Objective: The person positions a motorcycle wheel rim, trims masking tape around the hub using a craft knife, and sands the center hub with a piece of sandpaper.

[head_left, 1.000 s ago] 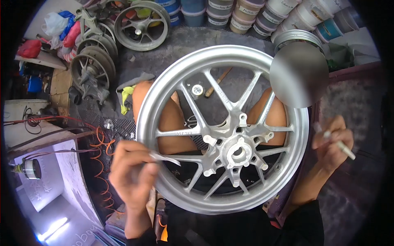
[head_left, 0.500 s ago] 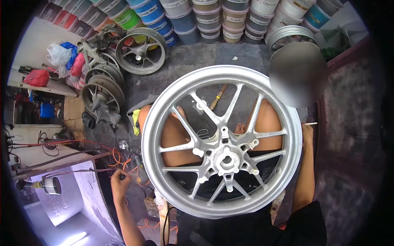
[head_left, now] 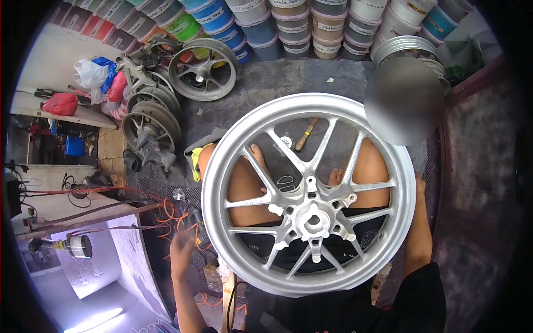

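Lots of tubs [head_left: 294, 28] stand in stacks at the back. A green tub [head_left: 185, 26] is next to blue tubs [head_left: 216, 19]. A dull wheel [head_left: 200, 79] is near them, with more old wheels [head_left: 149, 129] just beside it. A white bag [head_left: 89, 74] touches a blue bag [head_left: 107, 74]. A red bag [head_left: 60, 104] sits on the left. Down low, a light [head_left: 95, 321] glows white.

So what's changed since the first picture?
The left hand has moved left, clear of the alloy wheel; the white strip it held is out of sight. The right hand has come in to the wheel's right edge, its pale stick unseen. Whether either was released is unclear. The wheel stays mid-view, and the wooden-handled tool hasn't moved.
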Tool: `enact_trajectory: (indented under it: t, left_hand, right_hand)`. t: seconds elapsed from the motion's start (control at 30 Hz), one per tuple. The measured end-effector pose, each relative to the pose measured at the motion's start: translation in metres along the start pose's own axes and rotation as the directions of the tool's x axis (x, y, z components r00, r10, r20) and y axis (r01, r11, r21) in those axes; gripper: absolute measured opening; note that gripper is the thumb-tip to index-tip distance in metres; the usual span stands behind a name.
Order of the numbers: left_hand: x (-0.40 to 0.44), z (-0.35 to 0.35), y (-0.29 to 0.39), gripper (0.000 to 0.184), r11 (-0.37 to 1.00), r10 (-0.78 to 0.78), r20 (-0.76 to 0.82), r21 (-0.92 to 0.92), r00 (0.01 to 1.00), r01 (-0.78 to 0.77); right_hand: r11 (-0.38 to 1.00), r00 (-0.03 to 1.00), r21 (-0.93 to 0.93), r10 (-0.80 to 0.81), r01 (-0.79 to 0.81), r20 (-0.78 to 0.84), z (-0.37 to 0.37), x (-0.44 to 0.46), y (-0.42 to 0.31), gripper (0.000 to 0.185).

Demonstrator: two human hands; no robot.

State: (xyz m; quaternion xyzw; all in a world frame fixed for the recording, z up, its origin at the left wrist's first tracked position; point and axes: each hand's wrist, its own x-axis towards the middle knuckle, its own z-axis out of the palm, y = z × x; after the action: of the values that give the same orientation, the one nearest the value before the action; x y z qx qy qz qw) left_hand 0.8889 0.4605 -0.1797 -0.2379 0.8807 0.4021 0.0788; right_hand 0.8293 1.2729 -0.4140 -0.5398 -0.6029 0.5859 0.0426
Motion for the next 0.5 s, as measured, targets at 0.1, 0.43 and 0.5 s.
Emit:
enact_trajectory:
  t: [0.1, 0.43, 0.5]
  left_hand:
    - [-0.003, 0.037, 0.104, 0.026, 0.827, -0.03, -0.121, -0.56, 0.992, -0.044]
    - [0.034, 0.115, 0.188, 0.024, 0.241, 0.111, -0.075, -0.965, 0.991, -0.1]
    - [0.041, 0.116, 0.192, 0.023, 0.153, 0.118, -0.075, -0.984, 0.99, -0.092]
  right_hand:
    - [0.988, 0.985, 0.041, -0.149, 0.146, 0.09, 0.014, -0.016, -0.042, 0.047]
    - [0.703, 0.573, 0.569, -0.697, 0.427, 0.432, 0.084, -0.307, -0.174, 0.077]
    - [0.703, 0.55, 0.528, -0.707, 0.477, 0.444, 0.083, -0.316, -0.179, 0.078]
